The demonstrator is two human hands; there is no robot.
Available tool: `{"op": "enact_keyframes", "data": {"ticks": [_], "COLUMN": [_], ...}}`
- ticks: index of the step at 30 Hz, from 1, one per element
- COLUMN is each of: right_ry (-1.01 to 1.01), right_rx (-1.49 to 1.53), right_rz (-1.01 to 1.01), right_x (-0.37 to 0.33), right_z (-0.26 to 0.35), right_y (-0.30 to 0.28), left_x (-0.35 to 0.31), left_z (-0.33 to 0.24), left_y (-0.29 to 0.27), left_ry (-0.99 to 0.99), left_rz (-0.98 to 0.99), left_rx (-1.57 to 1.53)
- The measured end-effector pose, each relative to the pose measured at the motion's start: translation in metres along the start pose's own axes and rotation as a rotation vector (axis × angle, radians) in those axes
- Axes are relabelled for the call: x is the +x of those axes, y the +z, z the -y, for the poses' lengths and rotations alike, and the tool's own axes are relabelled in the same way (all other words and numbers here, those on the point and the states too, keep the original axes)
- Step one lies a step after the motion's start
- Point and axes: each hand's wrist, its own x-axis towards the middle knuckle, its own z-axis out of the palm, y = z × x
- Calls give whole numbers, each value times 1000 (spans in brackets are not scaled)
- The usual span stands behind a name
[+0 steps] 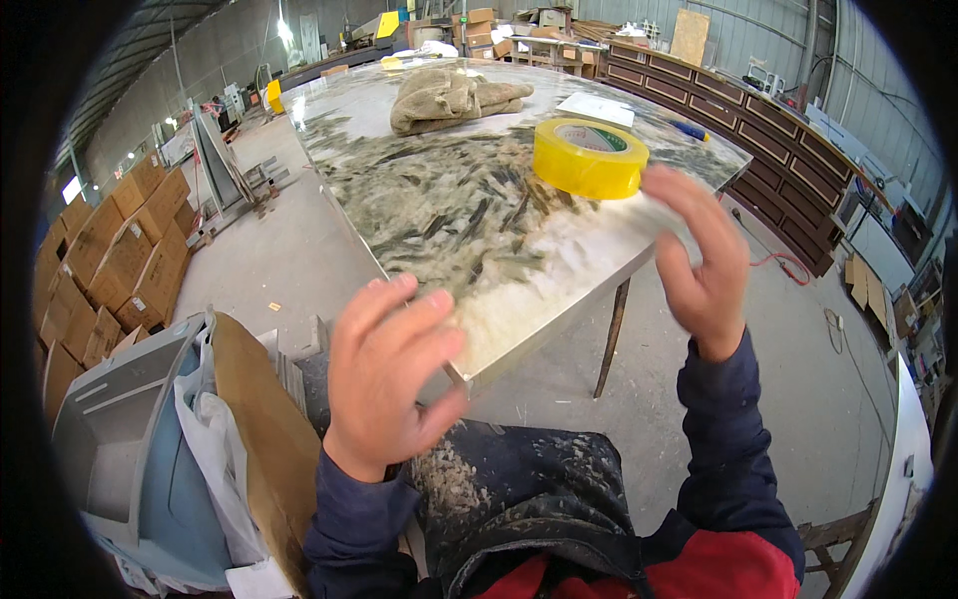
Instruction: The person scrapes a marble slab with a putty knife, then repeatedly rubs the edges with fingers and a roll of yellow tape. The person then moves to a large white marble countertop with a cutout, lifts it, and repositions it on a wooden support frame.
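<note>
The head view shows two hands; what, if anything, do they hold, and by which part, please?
Nothing is held: the left hand and right hand are open, and the round yellow plastic tape roll rests on the glossy marbled slab.

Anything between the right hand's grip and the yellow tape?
Nothing visible: the open right hand is at the right side of the tape, though I can't tell whether a fingertip touches it. The cloth lies farther left and the white sheet beyond the tape, both out of the way.
</note>
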Motion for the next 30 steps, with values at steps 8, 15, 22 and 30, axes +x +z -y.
{"op": "enact_keyframes", "data": {"ticks": [8,15,22,30], "right_ry": [44,62,-272,-292], "right_rx": [-121,307,466,283], "right_rz": [519,657,574,469], "right_x": [68,75,78,72], "right_z": [-61,11,52,68], "right_y": [17,-14,-30,-48], "left_x": [4,56,71,52], "left_z": [18,20,13,-10], "left_y": [-35,-19,-28,-38], "left_ry": [-419,-464,-270,-380], "left_rz": [-107,-135,39,-252], "left_rx": [-565,-653,-781,-884]}}
